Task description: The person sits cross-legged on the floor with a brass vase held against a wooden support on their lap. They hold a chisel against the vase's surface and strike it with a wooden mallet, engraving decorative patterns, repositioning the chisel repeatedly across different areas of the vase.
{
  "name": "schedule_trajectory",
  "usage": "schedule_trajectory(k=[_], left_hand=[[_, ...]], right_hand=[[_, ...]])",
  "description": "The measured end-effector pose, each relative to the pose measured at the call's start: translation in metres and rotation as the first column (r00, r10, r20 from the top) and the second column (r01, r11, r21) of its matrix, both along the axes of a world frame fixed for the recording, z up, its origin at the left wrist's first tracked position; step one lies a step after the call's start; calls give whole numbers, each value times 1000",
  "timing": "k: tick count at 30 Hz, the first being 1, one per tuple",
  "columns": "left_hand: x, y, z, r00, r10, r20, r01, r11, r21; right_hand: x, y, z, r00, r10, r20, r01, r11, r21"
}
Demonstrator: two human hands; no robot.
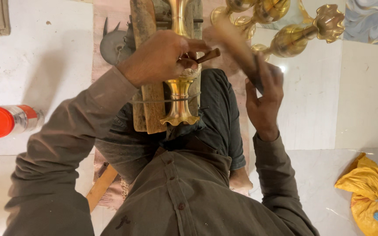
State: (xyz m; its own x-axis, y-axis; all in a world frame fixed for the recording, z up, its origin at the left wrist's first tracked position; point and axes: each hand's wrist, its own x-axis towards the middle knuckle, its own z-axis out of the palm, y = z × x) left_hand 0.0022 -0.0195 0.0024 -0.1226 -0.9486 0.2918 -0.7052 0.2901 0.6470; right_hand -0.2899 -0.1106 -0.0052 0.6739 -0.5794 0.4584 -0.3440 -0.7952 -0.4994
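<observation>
Head view, looking straight down at a person sitting on a tiled floor [364,87] and working a brass stand [180,98] that is lying clamped between wooden blocks [152,105] across the lap. Left hand [162,57] is closing around a small wooden-handled tool [208,55], pressing its tip against the upper part of the brass stand near the flared base. Right hand [263,94] is gripping a wooden mallet [237,43], which is blurring in the frame, so it is swinging; the hand is wrapping the handle's lower end. Step in hand, as I judge it: striking the tool to chase or engrave the brass surface. The next blow is calling for the mallet to land squarely on the tool's butt end while the left hand is keeping the tip steady on the metal, fingers clear of the strike. More brass pieces [294,35] are lying on the floor beyond the blocks, well apart from the hands. An orange-capped can [5,121] is lying at the left and a yellow sack [370,192] is sitting at the lower right.
</observation>
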Motion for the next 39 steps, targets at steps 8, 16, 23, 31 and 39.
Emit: schedule_trajectory(k=[8,16,23,31,39], left_hand=[[-3,10,-4,985,66,-161,-79,994,-75],[-10,22,-5,950,137,-280,-157,986,-49],[-13,24,-8,933,189,-307,-221,972,-75],[-18,28,-10,914,207,-350,-252,964,-88],[-22,29,-21,911,252,-326,-310,941,-138]], right_hand=[[12,-15,16,989,71,129,-102,963,249],[18,-22,35,998,-2,-59,4,1000,30],[30,-36,47,978,170,-118,-183,976,-114],[34,-46,40,971,203,-124,-221,964,-150],[40,-55,40,966,247,-77,-253,963,-90]])
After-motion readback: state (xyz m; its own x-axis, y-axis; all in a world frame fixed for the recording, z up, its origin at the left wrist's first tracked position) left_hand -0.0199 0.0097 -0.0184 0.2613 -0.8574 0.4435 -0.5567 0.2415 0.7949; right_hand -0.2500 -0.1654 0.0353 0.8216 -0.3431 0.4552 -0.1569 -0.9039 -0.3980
